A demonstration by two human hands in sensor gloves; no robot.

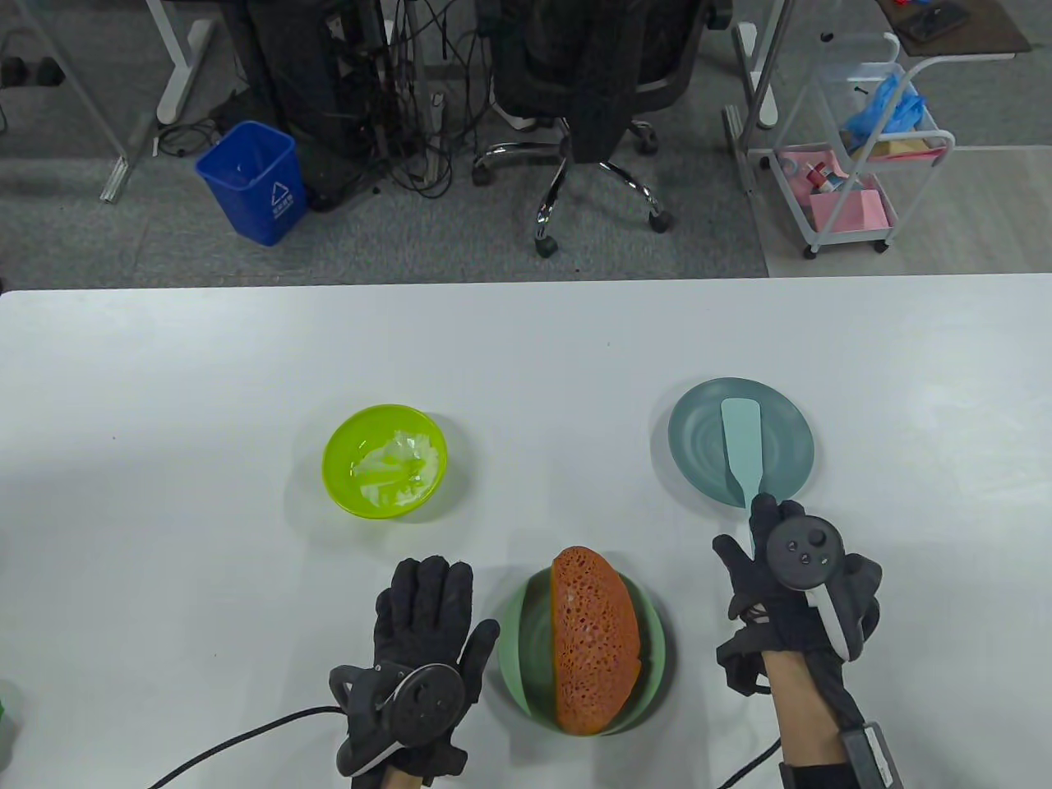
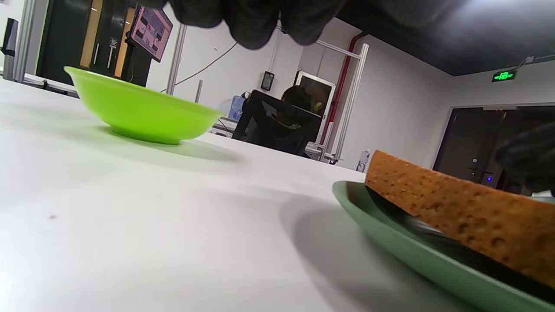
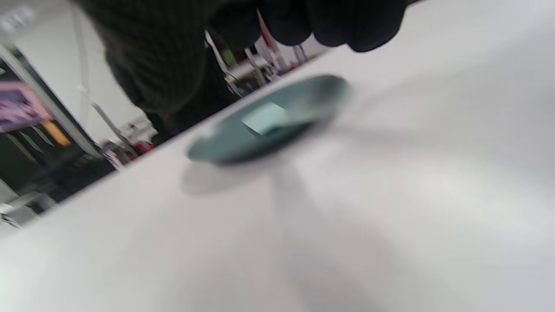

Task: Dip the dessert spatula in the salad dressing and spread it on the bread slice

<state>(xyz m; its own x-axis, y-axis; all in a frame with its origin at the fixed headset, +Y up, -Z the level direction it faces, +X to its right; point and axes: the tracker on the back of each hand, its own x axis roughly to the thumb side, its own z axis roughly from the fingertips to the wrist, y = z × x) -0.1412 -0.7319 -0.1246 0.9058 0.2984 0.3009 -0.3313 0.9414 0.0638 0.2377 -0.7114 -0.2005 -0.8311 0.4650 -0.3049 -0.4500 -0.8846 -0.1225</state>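
Observation:
A pale blue dessert spatula [image 1: 742, 444] lies on a teal plate [image 1: 785, 427], its handle pointing toward me. My right hand [image 1: 744, 534] is at the plate's near edge and its fingers lie over the handle's end; I cannot tell if they grip it. The blurred right wrist view shows the spatula blade [image 3: 264, 118] flat on the plate [image 3: 225, 143]. A lime bowl [image 1: 333, 468] holds white salad dressing [image 1: 394, 468]. An orange-brown bread slice [image 1: 593, 637] lies on a green plate [image 1: 518, 657]. My left hand [image 1: 460, 608] rests flat and open on the table, left of that plate.
The left wrist view shows the lime bowl [image 2: 143, 115] far left and the bread [image 2: 468, 212] on the green plate [image 2: 390, 234] at right. Behind the white table's far edge are an office chair [image 1: 592, 99], a blue bin [image 1: 251, 181] and a white cart [image 1: 855, 148].

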